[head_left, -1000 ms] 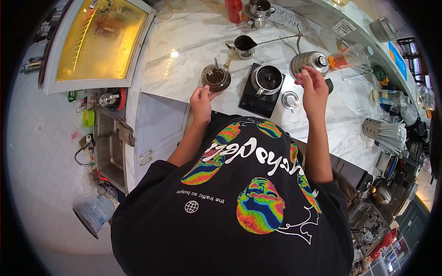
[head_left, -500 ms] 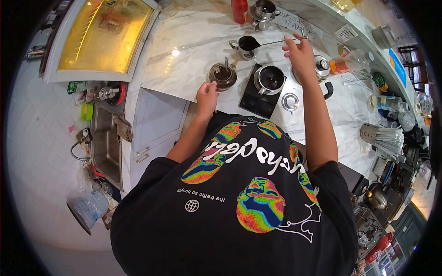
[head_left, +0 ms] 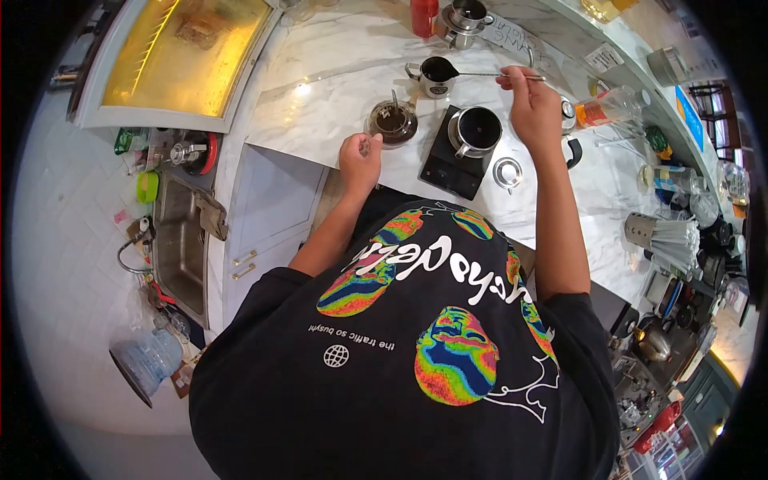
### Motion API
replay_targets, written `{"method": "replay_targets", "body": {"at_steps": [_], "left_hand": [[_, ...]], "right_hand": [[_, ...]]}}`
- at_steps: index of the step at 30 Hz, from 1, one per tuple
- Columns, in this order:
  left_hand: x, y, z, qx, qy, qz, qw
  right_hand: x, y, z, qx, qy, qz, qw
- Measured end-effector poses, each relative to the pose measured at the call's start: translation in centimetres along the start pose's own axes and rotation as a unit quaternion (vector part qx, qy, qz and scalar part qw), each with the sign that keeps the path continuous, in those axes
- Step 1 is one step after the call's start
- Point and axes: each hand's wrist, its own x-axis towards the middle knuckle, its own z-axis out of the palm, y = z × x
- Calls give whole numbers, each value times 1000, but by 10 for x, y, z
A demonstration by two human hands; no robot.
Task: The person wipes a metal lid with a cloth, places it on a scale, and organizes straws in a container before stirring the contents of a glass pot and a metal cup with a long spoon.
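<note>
Head view: a long-handled spoon (head_left: 488,75) lies nearly level across the picture. Its bowl end sits in a small steel pitcher (head_left: 438,76) and its free end pokes out to the right, past the fingers. The right hand (head_left: 534,108) pinches the handle near that free end, so most of the spoon stretches away to the hand's left. Just below the handle a steel cup (head_left: 478,130) stands on a black scale (head_left: 444,170). Left of the scale is a glass cup (head_left: 392,122) of dark liquid. The left hand (head_left: 360,160) is curled at the bench's (head_left: 320,104) near edge, just short of that glass; whether it holds anything cannot be told. Bare marble lies open to the left of pitcher and glass. A kettle (head_left: 570,120) crowds the right hand's far side.
</note>
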Motion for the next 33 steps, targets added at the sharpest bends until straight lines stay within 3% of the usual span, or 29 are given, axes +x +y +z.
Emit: {"method": "replay_targets", "body": {"at_steps": [4,12,20,33], "left_hand": [[5,-22,-10,22,-20,122,992],[30,-50,-38,109,-38,191,975],[61,-75,-45,219,-104,287,927],[68,-69,-51,244,-156,259,922]], "right_hand": [[-34,-28,-34,16,70,33,997],[-147,-77,-93,114,225,12,968],[-202,-123,-57,35,237,54,969],[-188,-157,-4,-82,184,120,972]]}}
